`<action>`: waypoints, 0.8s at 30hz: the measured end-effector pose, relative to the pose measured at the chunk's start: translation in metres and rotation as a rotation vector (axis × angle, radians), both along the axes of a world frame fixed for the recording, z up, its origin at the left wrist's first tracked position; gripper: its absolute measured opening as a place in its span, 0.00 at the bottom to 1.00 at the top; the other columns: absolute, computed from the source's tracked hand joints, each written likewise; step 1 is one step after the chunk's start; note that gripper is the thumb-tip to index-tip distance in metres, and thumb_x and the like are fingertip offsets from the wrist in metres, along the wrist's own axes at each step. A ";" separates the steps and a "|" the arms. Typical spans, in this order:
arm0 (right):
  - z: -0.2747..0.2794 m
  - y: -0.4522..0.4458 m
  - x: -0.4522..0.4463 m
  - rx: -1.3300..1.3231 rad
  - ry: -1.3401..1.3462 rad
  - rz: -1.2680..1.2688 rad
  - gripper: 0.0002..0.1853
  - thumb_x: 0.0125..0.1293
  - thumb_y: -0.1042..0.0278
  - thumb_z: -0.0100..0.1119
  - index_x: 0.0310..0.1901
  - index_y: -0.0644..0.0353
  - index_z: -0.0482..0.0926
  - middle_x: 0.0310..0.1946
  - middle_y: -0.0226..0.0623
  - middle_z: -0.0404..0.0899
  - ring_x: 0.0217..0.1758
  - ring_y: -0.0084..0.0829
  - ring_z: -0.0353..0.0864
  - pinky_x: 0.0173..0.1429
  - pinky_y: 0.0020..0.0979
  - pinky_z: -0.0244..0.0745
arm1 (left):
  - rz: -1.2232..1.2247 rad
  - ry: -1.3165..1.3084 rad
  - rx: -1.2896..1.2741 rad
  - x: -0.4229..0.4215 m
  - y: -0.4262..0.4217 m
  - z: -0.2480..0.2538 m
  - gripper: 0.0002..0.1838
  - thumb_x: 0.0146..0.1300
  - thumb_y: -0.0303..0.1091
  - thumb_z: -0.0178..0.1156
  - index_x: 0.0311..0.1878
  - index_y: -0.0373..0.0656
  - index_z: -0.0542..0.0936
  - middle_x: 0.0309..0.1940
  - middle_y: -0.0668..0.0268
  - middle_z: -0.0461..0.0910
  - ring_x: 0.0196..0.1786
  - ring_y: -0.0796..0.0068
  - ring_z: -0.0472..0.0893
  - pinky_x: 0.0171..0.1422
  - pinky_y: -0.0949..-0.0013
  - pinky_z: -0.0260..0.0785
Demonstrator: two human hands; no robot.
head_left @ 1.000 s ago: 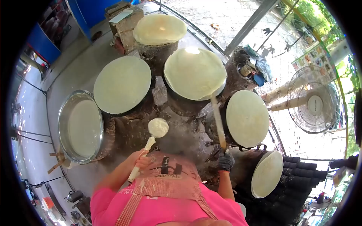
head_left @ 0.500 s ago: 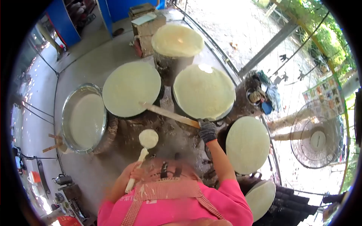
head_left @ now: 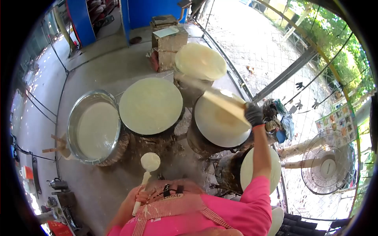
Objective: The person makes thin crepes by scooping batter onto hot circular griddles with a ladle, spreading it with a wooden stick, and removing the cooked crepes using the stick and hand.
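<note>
My left hand is wrapped round the pale handle of a ladle, whose round bowl is covered in creamy batter. A dark glove with a red cuff covers my right hand, which grips the near end of a long wooden spatula. Motion blurs the spatula, which reaches left across the middle-right round griddle. Whether it touches the surface I cannot tell. That griddle's top looks pale with a brownish patch. To its left, another griddle carries a smooth, pale yellow-green layer.
A wide metal basin of white batter stands on the left. Further griddles stand at the back and right. A box stack is behind, a caged fan at right, and wire mesh beyond.
My right hand and the spatula have moved up and right, now over the middle-right griddle, whose top looks paler. The view has shifted. The ladle stays in my left hand.
</note>
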State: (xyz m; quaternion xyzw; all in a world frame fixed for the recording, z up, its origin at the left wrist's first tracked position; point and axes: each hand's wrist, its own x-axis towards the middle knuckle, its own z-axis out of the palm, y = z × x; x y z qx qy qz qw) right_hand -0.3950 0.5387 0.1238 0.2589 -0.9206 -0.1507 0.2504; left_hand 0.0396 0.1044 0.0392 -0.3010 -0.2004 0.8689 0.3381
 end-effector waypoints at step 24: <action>0.061 -0.100 -0.412 -0.211 -0.217 -0.113 0.05 0.44 0.65 0.57 0.23 0.52 0.79 0.22 0.40 0.78 0.28 0.39 0.79 0.34 0.37 0.74 | 0.704 -0.079 -0.034 -0.090 0.042 0.038 0.17 0.65 0.40 0.43 0.51 0.40 0.68 0.14 0.71 0.59 0.14 0.84 0.60 0.16 0.78 0.56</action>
